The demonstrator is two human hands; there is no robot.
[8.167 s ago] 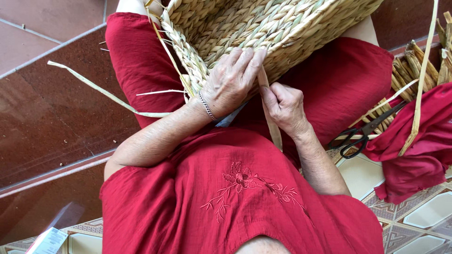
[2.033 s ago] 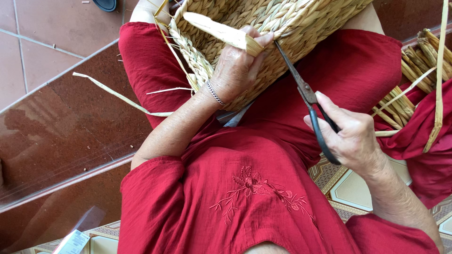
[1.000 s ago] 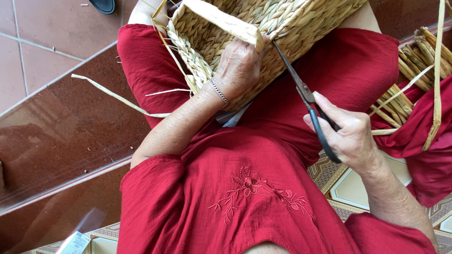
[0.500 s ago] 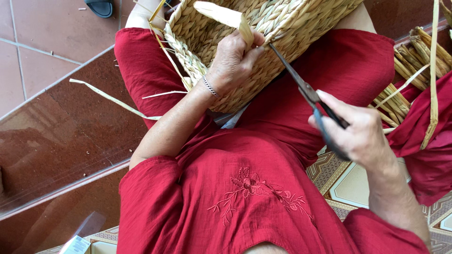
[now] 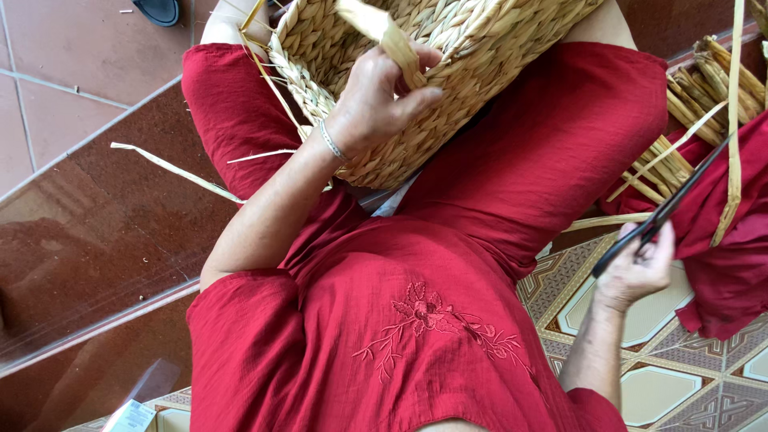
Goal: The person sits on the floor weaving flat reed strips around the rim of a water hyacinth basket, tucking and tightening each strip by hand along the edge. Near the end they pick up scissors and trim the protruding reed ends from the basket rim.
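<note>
A person in a red dress (image 5: 416, 336) sits with a woven basket (image 5: 448, 72) resting on the lap, seen from above. Far to the left of the basket, a dark shoe (image 5: 158, 10) lies on the terracotta floor tiles (image 5: 64, 72). Just left of the basket, a loose pale straw strip (image 5: 172, 168) trails across the glossy brown step (image 5: 88, 240), and thin stray fibres stick out from the basket's left edge. The left hand (image 5: 376, 100), a thin bracelet (image 5: 330, 142) at its wrist, lies against the basket's near wall, fingers curled and thumb pressed, pinching a flat straw strand (image 5: 384, 36) that rises past the basket's rim. To the right of the basket and lower, clear of the lap, the right hand (image 5: 638, 268) is closed loosely around the handles of black scissors (image 5: 664, 210), whose blades point up and to the right, well apart from the basket. Right of the basket, a bundle of dried stalks (image 5: 704, 96) lies beside a heap of red cloth (image 5: 732, 240), over patterned floor tiles (image 5: 680, 376).
</note>
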